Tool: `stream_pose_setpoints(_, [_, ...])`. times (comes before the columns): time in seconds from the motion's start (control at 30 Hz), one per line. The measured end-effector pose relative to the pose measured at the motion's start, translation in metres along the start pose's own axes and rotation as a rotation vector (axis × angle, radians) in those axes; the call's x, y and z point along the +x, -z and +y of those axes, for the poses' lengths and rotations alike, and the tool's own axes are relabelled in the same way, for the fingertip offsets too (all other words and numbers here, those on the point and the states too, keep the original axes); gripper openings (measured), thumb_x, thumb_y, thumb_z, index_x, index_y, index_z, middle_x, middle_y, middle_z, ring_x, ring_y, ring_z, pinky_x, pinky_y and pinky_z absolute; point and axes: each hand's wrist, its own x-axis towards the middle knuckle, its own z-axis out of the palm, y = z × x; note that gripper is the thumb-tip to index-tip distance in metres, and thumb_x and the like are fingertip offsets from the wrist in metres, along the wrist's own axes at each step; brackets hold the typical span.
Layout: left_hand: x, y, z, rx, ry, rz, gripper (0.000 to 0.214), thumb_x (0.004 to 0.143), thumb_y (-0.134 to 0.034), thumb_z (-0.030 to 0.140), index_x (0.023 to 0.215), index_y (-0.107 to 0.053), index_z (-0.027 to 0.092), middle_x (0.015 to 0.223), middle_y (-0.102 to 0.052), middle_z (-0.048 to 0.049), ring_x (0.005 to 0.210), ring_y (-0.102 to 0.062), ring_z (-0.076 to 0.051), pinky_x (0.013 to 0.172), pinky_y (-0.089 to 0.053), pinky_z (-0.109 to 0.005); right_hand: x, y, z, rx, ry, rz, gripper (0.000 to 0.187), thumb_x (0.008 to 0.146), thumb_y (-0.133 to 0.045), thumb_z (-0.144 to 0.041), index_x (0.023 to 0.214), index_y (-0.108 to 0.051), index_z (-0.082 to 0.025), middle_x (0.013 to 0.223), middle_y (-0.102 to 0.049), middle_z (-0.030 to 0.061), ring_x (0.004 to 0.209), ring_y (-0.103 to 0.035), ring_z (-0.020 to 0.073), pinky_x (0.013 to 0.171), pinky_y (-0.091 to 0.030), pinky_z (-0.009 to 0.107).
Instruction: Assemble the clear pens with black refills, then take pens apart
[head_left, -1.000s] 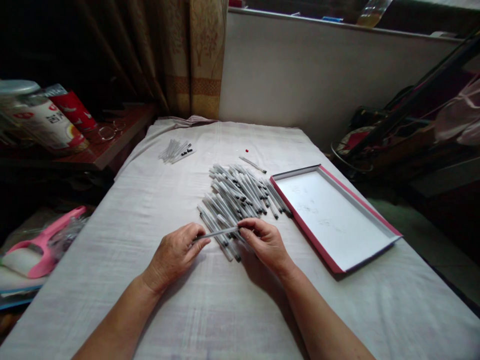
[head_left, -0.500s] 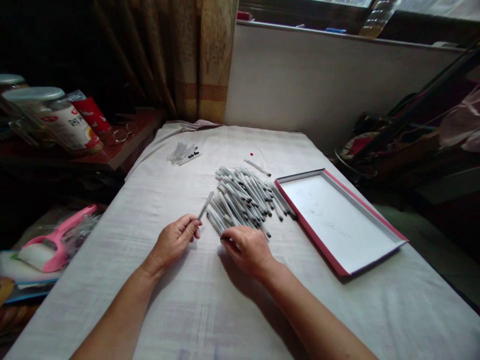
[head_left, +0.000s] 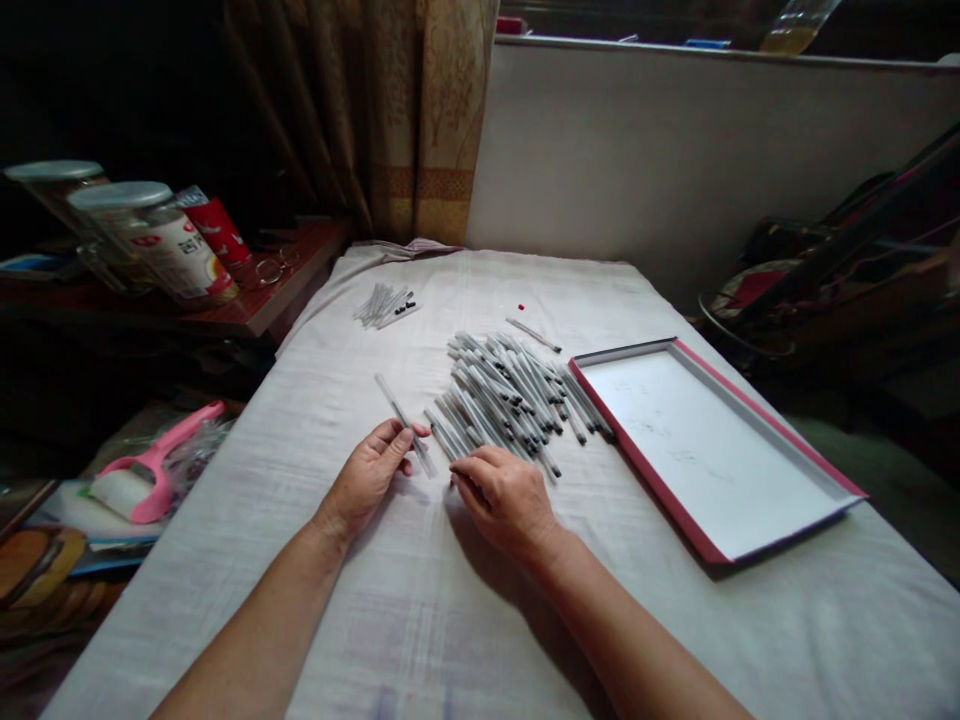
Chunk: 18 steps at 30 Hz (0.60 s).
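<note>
- Pinching a clear tube (head_left: 390, 402) between thumb and fingers: the left hand (head_left: 367, 475).
- Right hand (head_left: 506, 500), at the left's three o'clock: fingertips drawn together, a dark bit at them; what it holds, I cannot tell.
- Dark-ended pile (head_left: 504, 395): one o'clock from the hands, on the cloth (head_left: 405, 620).
- Tray (head_left: 649, 480): three o'clock.
- Red bit (head_left: 521, 307): one o'clock, beyond the pile.
- Smaller bunch (head_left: 380, 304): eleven o'clock.
- Jar (head_left: 180, 260): ten o'clock.

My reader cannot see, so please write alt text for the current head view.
A person's left hand holds a thin clear tube above a pale cloth; the right hand is at the near edge of a pile of dark-ended tubes. A shallow, red-edged tray lies right of this pile; a smaller pile lies farther back, left.
</note>
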Motion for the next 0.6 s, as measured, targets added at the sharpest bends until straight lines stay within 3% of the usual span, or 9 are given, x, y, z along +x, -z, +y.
stream_pose_setpoints(0.2, [-0.004,-0.008,-0.001,-0.155,0.026,-0.035,0.034,0.07,-0.078,0.045,0.088,-0.071,0.017,0.068,-0.061,0.0009,0.061,-0.053,-0.01,0.052,-0.041,-0.019,-0.002,-0.001,-0.006,0.287,-0.065,0.127,0.027,0.094,-0.048,-0.03,0.1,-0.072,-0.018,0.093,-0.075,0.0086,0.086,-0.068,0.0196,0.079,-0.047,0.028])
stream_pose_setpoints(0.43, [-0.011,-0.014,-0.004,-0.171,-0.007,-0.064,0.034,0.074,-0.076,0.047,0.091,-0.071,0.017,0.083,-0.069,-0.0023,0.07,-0.058,-0.012,0.069,-0.048,-0.024,0.003,-0.001,-0.015,0.683,-0.279,-0.082,0.024,0.091,-0.051,-0.032,0.084,-0.069,-0.018,0.066,-0.069,-0.0004,0.059,-0.061,0.0116,0.058,-0.044,0.02])
stream_pose_setpoints(0.5, [-0.011,-0.019,-0.005,-0.257,-0.001,-0.036,0.038,0.073,-0.074,0.052,0.088,-0.07,0.017,0.085,-0.07,-0.0036,0.078,-0.063,-0.015,0.075,-0.05,-0.027,0.004,-0.001,-0.017,0.677,-0.299,-0.116,0.027,0.092,-0.049,-0.031,0.077,-0.066,-0.018,0.063,-0.067,-0.0008,0.058,-0.06,0.0113,0.057,-0.042,0.02])
stream_pose_setpoints(0.6, [-0.011,-0.027,-0.005,-0.373,0.013,0.077,0.036,0.075,-0.072,0.051,0.083,-0.065,0.016,0.079,-0.069,-0.0028,0.076,-0.066,-0.016,0.075,-0.052,-0.028,0.005,0.0,-0.023,0.486,-0.267,-0.163,0.031,0.094,-0.045,-0.029,0.071,-0.062,-0.018,0.064,-0.068,0.0012,0.06,-0.062,0.0128,0.06,-0.041,0.021])
